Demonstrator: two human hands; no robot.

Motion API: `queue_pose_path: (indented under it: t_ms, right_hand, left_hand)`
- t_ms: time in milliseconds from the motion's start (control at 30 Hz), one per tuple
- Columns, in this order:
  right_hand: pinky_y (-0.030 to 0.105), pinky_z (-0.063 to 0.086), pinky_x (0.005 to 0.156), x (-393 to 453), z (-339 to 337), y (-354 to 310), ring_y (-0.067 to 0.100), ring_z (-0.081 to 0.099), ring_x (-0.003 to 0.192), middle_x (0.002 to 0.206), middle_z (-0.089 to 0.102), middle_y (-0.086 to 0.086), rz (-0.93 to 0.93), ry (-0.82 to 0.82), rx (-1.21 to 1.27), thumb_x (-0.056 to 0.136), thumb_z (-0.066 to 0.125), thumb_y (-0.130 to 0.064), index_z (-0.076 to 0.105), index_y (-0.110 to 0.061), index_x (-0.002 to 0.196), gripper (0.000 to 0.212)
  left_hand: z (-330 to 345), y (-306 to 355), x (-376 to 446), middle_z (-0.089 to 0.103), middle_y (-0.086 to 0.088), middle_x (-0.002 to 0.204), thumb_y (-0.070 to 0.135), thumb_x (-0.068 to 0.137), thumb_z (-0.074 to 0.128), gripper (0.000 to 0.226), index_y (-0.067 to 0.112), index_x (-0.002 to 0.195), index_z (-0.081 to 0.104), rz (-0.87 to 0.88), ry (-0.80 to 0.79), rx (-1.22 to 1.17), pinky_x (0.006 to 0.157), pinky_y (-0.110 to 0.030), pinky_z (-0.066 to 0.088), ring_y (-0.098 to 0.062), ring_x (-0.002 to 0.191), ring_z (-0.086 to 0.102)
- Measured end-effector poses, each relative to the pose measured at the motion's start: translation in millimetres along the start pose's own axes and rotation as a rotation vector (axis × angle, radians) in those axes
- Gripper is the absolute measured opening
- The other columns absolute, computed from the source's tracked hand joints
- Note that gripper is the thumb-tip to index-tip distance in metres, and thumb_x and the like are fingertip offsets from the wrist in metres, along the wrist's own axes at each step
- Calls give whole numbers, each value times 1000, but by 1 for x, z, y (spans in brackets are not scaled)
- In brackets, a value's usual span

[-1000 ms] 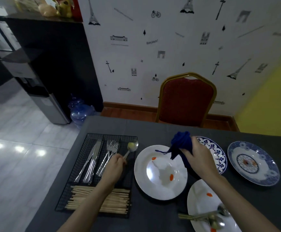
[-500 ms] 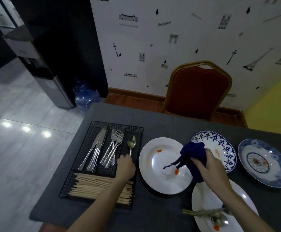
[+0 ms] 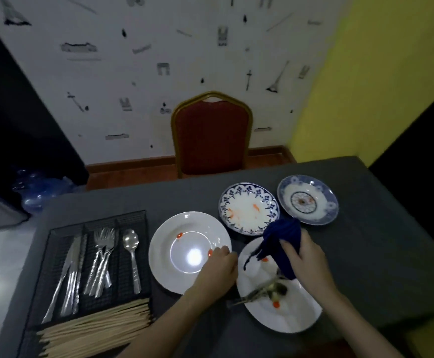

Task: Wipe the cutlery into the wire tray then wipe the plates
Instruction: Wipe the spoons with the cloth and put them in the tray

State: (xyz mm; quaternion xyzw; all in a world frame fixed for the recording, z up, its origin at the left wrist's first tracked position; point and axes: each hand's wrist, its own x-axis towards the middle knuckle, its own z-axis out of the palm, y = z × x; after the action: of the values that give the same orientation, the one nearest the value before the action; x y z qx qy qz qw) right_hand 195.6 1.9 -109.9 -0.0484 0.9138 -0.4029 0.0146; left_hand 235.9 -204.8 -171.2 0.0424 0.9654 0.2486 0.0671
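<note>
Four plates sit on the grey counter (image 3: 366,254): two white ones near the front edge, two blue-patterned ones behind; the wire tray (image 3: 55,254) at the left edge holds knives (image 3: 70,275), forks (image 3: 102,259), one spoon (image 3: 132,257) and chopsticks (image 3: 94,329); the right hand (image 3: 306,257) is closed round a blue cloth (image 3: 283,244) over the near white plate (image 3: 296,313), where blurred cutlery (image 3: 265,293) lies; the left hand (image 3: 218,267) rests curled on the middle plate (image 3: 164,244), its grip unclear.
</note>
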Motion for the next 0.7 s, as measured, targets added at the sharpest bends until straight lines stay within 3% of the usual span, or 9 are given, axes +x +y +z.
queue_pose_path:
  t_ms: [133, 267, 400, 533, 700]
  right_hand:
    - [26, 47, 58, -20, -29, 21, 2, 60, 70, 83, 63, -9, 96, 96, 10, 93, 54, -29, 51, -23, 96, 8]
    - [27, 47, 57, -42, -47, 40, 4, 59, 67, 80, 62, -7, 176, 169, 2, 93, 54, -29, 51, -21, 96, 9]
    - [25, 45, 54, -56, -52, 51, 2, 59, 64, 74, 62, -6, 188, 199, -6, 92, 55, -28, 51, -22, 92, 8]
    - [22, 44, 53, -63, -55, 53, 1, 58, 62, 72, 62, -5, 198, 213, -25, 92, 56, -26, 50, -22, 88, 8]
    - [23, 46, 52, -68, -65, 54, 1, 58, 62, 71, 62, -6, 202, 230, -75, 92, 55, -29, 51, -21, 91, 9]
  left_hand:
    - [31, 18, 1, 57, -16, 112, 24, 96, 43, 29, 4, 103, 62, 107, -187, 136, 87, -33, 42, -29, 105, 52]
    - [45, 25, 5, 55, -14, 117, 28, 95, 47, 31, 5, 108, 62, 169, -268, 266, 93, -35, 44, -29, 111, 50]
    - [52, 30, 10, 56, -13, 117, 21, 98, 44, 27, 4, 108, 62, 177, -266, 301, 93, -35, 45, -28, 111, 50]
    - [58, 35, 12, 56, -8, 113, 34, 97, 46, 30, 9, 103, 62, 157, -226, 261, 88, -33, 44, -24, 107, 51]
    - [62, 42, 15, 60, -7, 109, 22, 97, 45, 18, 12, 102, 59, 84, -197, 198, 87, -33, 48, -22, 101, 54]
